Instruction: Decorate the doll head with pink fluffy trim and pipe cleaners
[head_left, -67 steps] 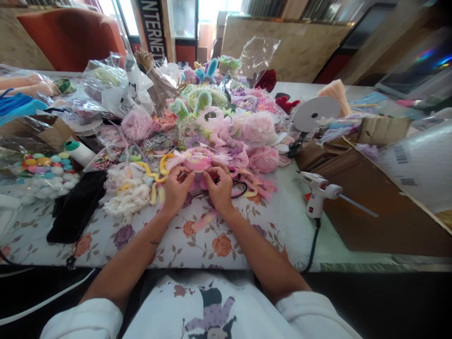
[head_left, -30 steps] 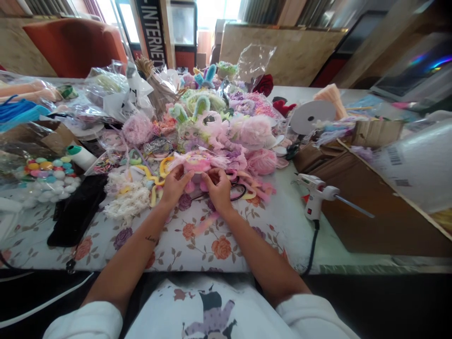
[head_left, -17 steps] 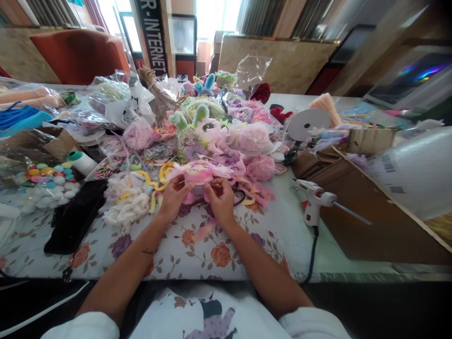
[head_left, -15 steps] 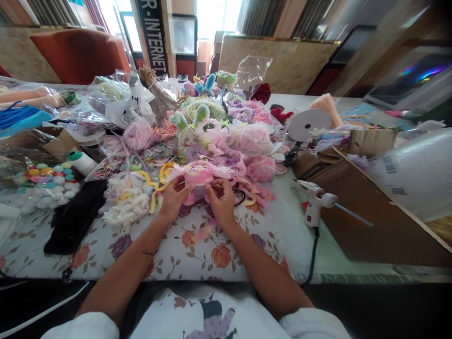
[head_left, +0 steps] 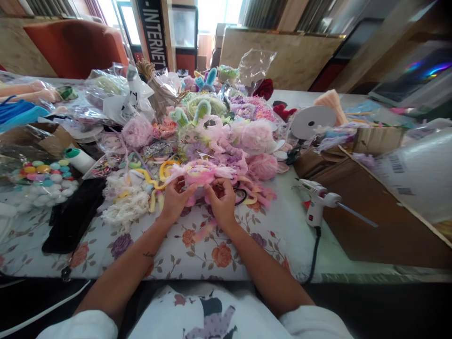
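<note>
Between my two hands is a pink fuzzy craft piece with a white and yellowish middle and feathery tufts at both sides. My left hand is closed on its near left edge, thumb toward me. On the right edge, my right hand pinches the same piece, its thumb close to the left one. Black scissor handles show just right of my right hand. Pink and yellow fuzzy strips lie beneath and around the piece. The fingers behind it are partly hidden.
A hot glue gun stands on the right with its cord running to the table's front edge. Behind it lies a cardboard box. Yarn balls and dolls pile up ahead. At left are a black pouch and bagged pompoms.
The view has shifted slightly. Both hands keep the same hold on the pink piece, and nothing else has visibly moved.
</note>
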